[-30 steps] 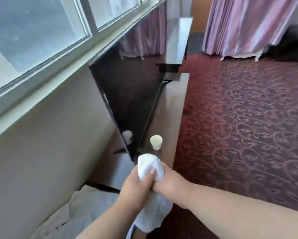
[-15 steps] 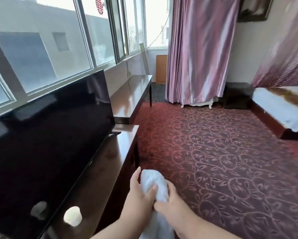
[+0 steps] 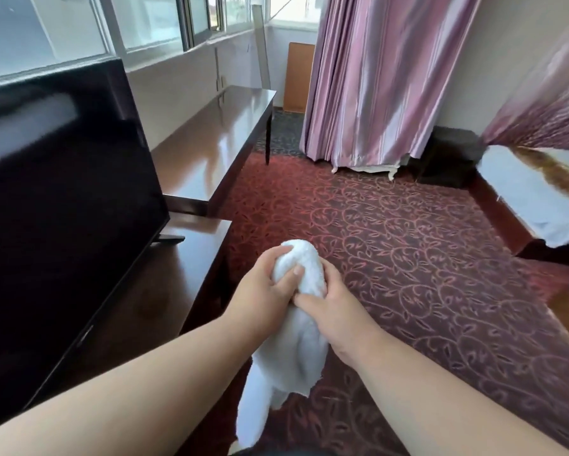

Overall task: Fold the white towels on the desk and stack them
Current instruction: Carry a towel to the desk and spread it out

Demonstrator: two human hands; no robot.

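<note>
Towel hangs lengthwise, bunched top gripped by left hand and right hand, desk leftward.

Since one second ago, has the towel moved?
Yes. The towel, then over the desk by the television, is now right of its edge, above the carpet.

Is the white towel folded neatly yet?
No. The white towel is bunched, gripped by left hand and right hand, its end dangling.

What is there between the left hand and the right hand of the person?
In the head view, the white towel lies between the left hand and the right hand; both grip its bunched upper part, and the rest hangs down below them.
</note>
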